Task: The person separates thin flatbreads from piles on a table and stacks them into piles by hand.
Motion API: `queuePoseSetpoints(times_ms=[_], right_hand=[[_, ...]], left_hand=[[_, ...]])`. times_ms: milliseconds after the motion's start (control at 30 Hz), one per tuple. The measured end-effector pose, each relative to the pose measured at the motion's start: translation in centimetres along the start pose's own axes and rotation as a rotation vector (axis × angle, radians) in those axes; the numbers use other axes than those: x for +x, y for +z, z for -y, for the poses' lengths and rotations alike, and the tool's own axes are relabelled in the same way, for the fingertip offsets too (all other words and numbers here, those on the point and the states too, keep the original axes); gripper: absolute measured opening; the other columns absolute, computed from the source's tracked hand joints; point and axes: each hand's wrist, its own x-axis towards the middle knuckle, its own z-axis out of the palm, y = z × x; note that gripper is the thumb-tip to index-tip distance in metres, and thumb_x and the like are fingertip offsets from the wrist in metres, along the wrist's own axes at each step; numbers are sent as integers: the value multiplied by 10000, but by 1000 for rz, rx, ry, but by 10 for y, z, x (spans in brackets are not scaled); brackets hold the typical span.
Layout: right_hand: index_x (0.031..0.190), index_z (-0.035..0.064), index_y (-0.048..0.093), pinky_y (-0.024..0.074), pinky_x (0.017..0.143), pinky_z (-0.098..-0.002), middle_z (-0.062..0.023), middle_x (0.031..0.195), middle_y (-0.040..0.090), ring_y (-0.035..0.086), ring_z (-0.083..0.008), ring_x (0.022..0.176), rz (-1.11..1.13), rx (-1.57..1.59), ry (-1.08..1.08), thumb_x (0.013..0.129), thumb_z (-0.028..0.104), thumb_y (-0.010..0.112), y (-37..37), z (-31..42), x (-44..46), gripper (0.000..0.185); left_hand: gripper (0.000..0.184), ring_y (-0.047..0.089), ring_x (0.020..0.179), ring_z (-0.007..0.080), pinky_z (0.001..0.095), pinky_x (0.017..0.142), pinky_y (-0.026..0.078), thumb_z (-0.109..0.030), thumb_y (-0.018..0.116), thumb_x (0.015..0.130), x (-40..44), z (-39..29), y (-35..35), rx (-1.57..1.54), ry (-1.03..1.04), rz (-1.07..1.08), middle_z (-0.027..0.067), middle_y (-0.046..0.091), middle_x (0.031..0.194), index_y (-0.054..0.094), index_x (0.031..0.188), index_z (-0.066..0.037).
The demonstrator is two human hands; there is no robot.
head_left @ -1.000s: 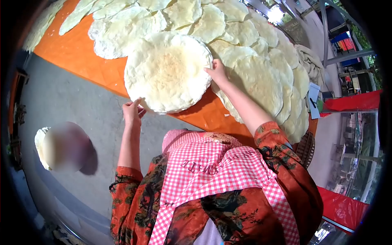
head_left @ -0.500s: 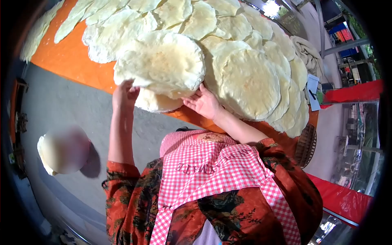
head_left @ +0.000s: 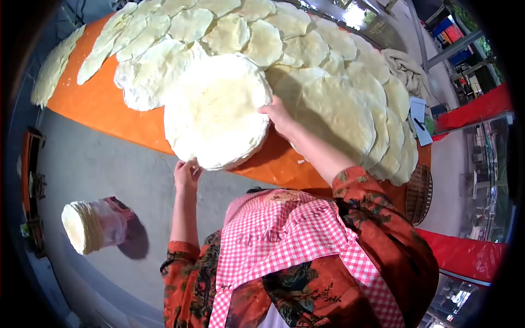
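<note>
A thick stack of round, pale flatbreads [head_left: 216, 109] sits at the near edge of the orange table [head_left: 139, 131], partly jutting past it. At the stack's near left rim, my left hand [head_left: 187, 174] is closed, with thumb and fingers pinching the edge. My right hand [head_left: 280, 116] grips the right rim, thumb on top and the other fingers mostly hidden underneath. Just right of that hand lie overlapping large flatbreads [head_left: 336, 117], partly shaded.
More flatbreads [head_left: 227, 34] overlap across the far side. A clear container with pale rounds [head_left: 85, 227] stands on the grey floor at left. A notepad with a pen [head_left: 419, 117], a bunched cloth [head_left: 407, 71] and a wicker basket [head_left: 419, 191] are at right.
The tilted upper flatbreads now lie level on the stack. My left hand has shifted down to the near rim, and my right hand has gone from beneath the near edge to the right side.
</note>
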Motion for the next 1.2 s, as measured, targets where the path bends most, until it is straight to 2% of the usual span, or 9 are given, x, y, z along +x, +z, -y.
queuePoseSetpoints(times_ms=[67,533,667,800,833,967,1000,1133,1200], right_hand=[[1130,-36,536,528,717,-319,-123,999,642,632,-205,869,11,-116,276,731,28,644,-20,-16,-4,419],[1089,1,560,509,630,-292,-118,951,642,623,-175,793,-142,-273,331,757,112,712,-13,10,-17,382],[1047,-4,548,494,671,-351,-97,857,631,624,-235,792,-179,-684,122,777,234,725,-34,-31,3,401],[1217,5,468,464,839,-367,-162,1164,570,568,-265,1039,-368,-794,-122,825,345,689,-31,-20,8,564],[1365,-35,329,377,1015,-393,-240,1393,387,406,-331,1282,-335,-677,-130,874,466,588,-32,-19,14,748],[1491,66,33,204,1129,-417,-234,1526,130,135,-345,1420,-236,-621,-61,905,437,549,-12,-61,57,864],[1478,17,44,212,1124,-438,-255,1514,149,154,-392,1404,-185,-842,184,908,444,543,-2,-63,50,869],[1465,1,133,208,1120,-453,-265,1489,201,184,-404,1390,-278,-965,-201,854,323,644,-15,-46,41,859],[1457,46,227,197,1120,-477,-244,1481,234,201,-399,1384,-307,-1098,-557,817,268,672,-10,-9,24,811]], left_hand=[[186,559,671,159,317,604,494,16,607,792,-1,5,-1,26,7,-12,27,582,757,479,846,-107],[214,562,662,144,276,571,456,-7,627,768,-5,0,13,111,85,-128,22,565,746,446,763,-119],[220,546,666,140,283,585,450,-54,658,791,12,7,-7,96,60,-61,25,557,786,455,855,-109],[389,533,960,185,346,802,435,-318,607,885,19,-6,-7,175,309,-278,85,523,1097,414,1141,-98],[471,503,1044,195,366,863,411,-388,578,898,22,-14,-5,124,340,-246,96,489,1175,379,1212,-99],[654,359,1279,263,420,1042,300,-500,454,945,45,-26,10,196,456,-168,144,375,1368,292,1389,-49],[656,353,1287,274,418,1050,296,-494,444,952,52,-26,13,244,510,-152,149,371,1375,288,1395,-37],[611,347,1288,286,414,1087,263,-344,527,958,52,-35,16,463,555,-254,188,359,1378,294,1402,5],[580,274,1359,319,437,1105,240,-288,550,946,57,-49,25,891,946,-321,184,314,1452,322,1418,-39]])
